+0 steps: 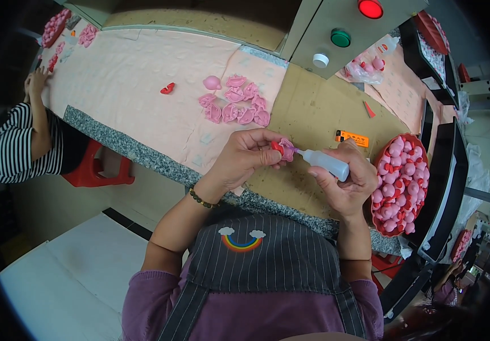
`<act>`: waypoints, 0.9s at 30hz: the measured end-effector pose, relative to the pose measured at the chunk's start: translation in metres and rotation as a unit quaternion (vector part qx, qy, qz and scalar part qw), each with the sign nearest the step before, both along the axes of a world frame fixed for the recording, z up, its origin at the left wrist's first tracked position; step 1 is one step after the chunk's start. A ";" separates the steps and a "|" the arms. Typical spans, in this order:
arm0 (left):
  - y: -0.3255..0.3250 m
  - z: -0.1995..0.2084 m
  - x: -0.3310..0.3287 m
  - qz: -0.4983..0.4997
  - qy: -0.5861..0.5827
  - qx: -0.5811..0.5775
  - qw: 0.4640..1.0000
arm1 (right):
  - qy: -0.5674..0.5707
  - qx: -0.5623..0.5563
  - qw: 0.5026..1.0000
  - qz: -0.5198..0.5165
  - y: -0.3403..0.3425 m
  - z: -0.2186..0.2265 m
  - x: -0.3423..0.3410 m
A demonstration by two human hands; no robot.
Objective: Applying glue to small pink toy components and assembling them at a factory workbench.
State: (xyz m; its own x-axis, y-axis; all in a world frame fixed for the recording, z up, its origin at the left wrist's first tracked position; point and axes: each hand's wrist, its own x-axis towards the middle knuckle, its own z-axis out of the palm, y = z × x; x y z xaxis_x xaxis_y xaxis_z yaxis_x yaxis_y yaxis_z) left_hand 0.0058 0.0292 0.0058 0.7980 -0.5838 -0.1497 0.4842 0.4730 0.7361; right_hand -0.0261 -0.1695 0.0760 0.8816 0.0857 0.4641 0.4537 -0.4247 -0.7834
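Observation:
My left hand [246,157] pinches a small pink piece with a red part [283,149] above a cardboard sheet [313,113]. My right hand [347,182] grips a small translucent squeeze bottle [325,162], its pointed tip touching the pink piece. Several finished pink pieces [238,105] lie in a cluster on the pink cloth [142,79] beyond my left hand. A single red part [167,88] lies farther left on the cloth.
A red basket [397,184] filled with pink and red parts stands at my right. An orange lighter [352,137] lies on the cardboard. A grey control box with red, green and white buttons [341,34] hangs ahead. A person in a striped shirt [14,142] works at left.

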 end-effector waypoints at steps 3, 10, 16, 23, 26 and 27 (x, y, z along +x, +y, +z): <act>0.000 0.001 0.000 -0.004 -0.001 -0.004 1.000 | -0.002 0.007 1.000 -0.002 0.001 0.000 0.000; 0.000 0.001 0.000 -0.001 0.005 -0.005 1.000 | -0.002 -0.008 1.000 0.002 0.000 -0.001 -0.001; 0.000 0.002 0.000 -0.004 0.002 -0.010 1.000 | -0.013 -0.019 1.000 -0.004 0.001 0.002 0.001; 0.000 0.001 0.000 -0.004 0.003 0.000 1.000 | -0.014 -0.012 1.000 0.002 0.000 0.001 0.000; 0.000 -0.002 0.000 -0.006 -0.001 -0.001 1.000 | 0.000 0.007 1.000 -0.001 -0.001 0.001 -0.001; 0.001 -0.002 0.000 -0.008 -0.001 -0.006 1.000 | -0.002 0.006 1.000 -0.006 -0.001 0.002 -0.001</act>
State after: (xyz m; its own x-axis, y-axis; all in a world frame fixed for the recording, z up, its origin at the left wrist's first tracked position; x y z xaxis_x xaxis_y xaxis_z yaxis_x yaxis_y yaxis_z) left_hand 0.0057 0.0299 0.0033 0.7892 -0.5976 -0.1415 0.4905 0.4747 0.7308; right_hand -0.0275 -0.1706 0.0782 0.8808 0.0689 0.4684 0.4514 -0.4207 -0.7869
